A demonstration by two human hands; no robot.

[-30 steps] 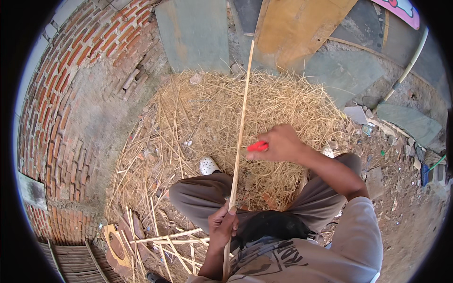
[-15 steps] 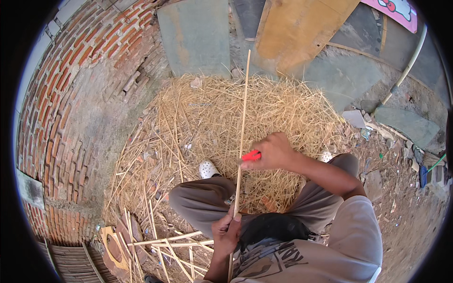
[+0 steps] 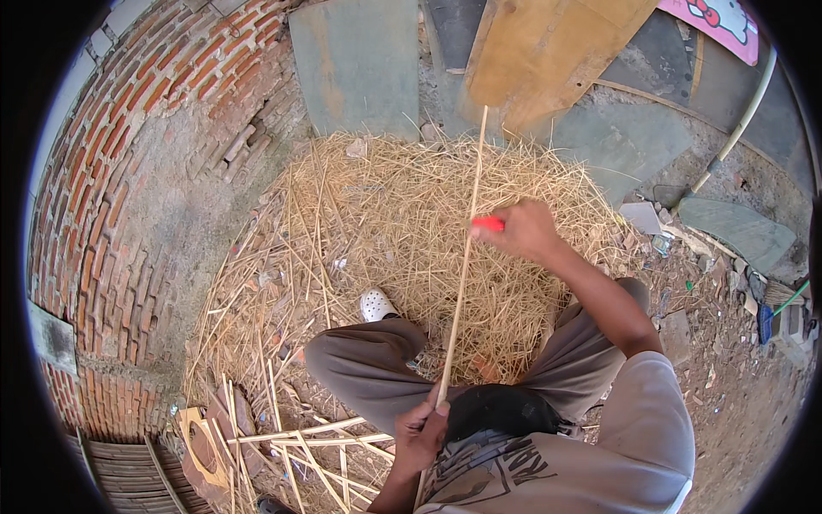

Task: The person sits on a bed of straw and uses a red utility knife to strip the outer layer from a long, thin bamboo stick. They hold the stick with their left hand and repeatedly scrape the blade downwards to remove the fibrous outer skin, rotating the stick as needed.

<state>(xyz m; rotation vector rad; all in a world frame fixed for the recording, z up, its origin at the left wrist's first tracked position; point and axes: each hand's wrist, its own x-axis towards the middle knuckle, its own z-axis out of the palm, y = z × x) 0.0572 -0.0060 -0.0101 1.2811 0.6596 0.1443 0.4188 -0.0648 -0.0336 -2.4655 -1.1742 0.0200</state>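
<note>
A long, thin, pale strip (image 3: pixel 461 304), which looks like split bamboo or wood, rises from near my waist and points away from me, its far tip leaning right. My left hand (image 3: pixel 421 433) is closed round its lower part, close to my lap. Farther up, my right hand (image 3: pixel 524 230) grips a red-handled tool (image 3: pixel 488 224) held against the strip. The tool's blade is too small to make out, and most of its handle is hidden in my fist. Curly pale shavings (image 3: pixel 411 197) lie heaped beyond my crossed legs.
Several pale strips (image 3: pixel 321 437) lie crossed on the ground at my left, by a board with a round hole (image 3: pixel 205 450). A brick wall (image 3: pixel 120 214) stands to the left. Flat panels (image 3: pixel 355 68) lean at the back, and a pale pole (image 3: pixel 745 116) at the right.
My right hand has slid the red-handled tool away from me, up along the strip. The strip's far end has swung to the right, and my left hand has shifted slightly right with it.
</note>
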